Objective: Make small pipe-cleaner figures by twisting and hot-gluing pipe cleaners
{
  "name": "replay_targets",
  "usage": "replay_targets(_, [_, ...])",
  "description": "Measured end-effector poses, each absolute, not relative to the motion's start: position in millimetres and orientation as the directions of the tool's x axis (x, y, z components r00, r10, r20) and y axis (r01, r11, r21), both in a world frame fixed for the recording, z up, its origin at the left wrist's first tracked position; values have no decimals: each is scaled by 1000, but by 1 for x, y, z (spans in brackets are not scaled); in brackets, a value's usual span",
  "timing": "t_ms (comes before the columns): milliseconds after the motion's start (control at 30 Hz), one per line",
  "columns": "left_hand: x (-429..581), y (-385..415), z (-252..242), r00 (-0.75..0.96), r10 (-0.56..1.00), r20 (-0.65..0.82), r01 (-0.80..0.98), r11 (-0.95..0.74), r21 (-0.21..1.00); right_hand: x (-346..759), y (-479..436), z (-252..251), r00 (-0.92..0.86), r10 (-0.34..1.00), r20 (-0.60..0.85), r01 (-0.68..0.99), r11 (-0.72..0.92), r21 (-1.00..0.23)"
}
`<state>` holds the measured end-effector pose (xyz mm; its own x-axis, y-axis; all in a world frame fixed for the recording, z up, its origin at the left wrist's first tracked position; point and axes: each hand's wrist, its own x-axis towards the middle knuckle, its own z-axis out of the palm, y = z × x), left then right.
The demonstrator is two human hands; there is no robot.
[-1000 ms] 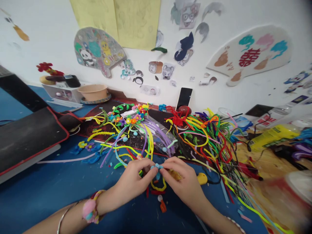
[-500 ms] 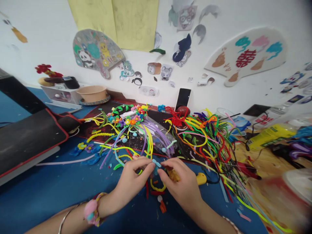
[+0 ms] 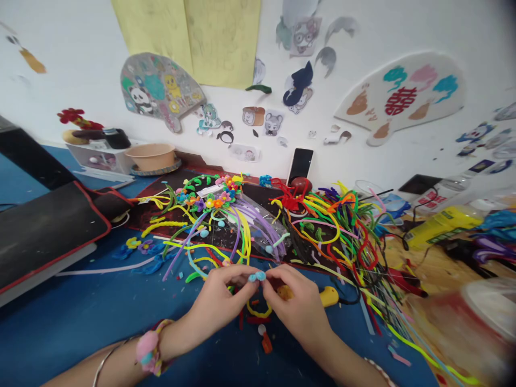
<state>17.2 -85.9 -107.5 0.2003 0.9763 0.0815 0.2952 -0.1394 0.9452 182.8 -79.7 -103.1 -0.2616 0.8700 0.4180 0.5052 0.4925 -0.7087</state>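
Observation:
Between my fingertips, above the blue tabletop, is a small bent piece of light blue pipe cleaner [image 3: 257, 276]. My left hand [image 3: 228, 293] pinches it from the left, thumb and forefinger closed. My right hand [image 3: 296, 298] grips its other side, also in a pinch; the fingers partly cover the piece. A yellow-handled tool [image 3: 329, 296] with a black cord lies behind my right hand, its front part hidden. Below the hands are a yellow pipe cleaner loop [image 3: 260, 313] and an orange scrap [image 3: 266, 343].
Pipe cleaner flowers [image 3: 217, 201] and purple pipe cleaners [image 3: 258, 217] lie behind my hands. A tangled, many-coloured pile of pipe cleaners [image 3: 334, 220] spreads to the right. A phone [image 3: 300, 164] leans on the wall. A blurred container [image 3: 489, 312] stands at the right edge.
The light blue piece has been turned and now shows as two rounded lobes between my fingertips. Both hands keep their pinch. The view has shifted slightly.

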Motion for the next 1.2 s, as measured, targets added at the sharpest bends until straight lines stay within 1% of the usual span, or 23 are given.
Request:
replay_targets(67, [17, -87, -105, 222, 971, 87, 336, -160, 928, 184, -80, -103, -254, 849, 463, 533, 522, -665])
replay_targets(133, [16, -87, -103, 241, 968, 65, 338, -147, 930, 185, -79, -103, -274, 820, 502, 548, 562, -619])
replay_targets(267, [17, -86, -101, 293, 956, -32, 255, -46, 966, 188, -78, -103, -342, 745, 573, 548, 653, -523])
replay_targets(367, [19, -86, -104, 322, 946, -31, 189, -32, 982, 188, -79, -107, -374, 709, 598, 564, 686, -460])
replay_targets(533, [22, -90, -113, 273, 961, -42, 133, 5, 991, 182, -84, -114, -390, 676, 625, 601, 701, -384])
replay_targets(700, [24, -95, -119, 220, 975, -5, 140, -26, 990, 175, -87, -116, -362, 653, 665, 649, 689, -323])
replay_targets(1000, [29, -99, -122, 152, 988, -10, 146, -12, 989, 168, -89, -113, -350, 647, 678, 694, 665, -276])
replay_targets(1100, [28, -98, -120, 187, 982, -28, 145, 1, 989, 171, -88, -113, -360, 637, 681, 683, 678, -272])
replay_targets(1200, [28, -97, -115, 266, 962, -58, 62, 43, 997, 179, -87, -114, -368, 639, 675, 637, 702, -318])
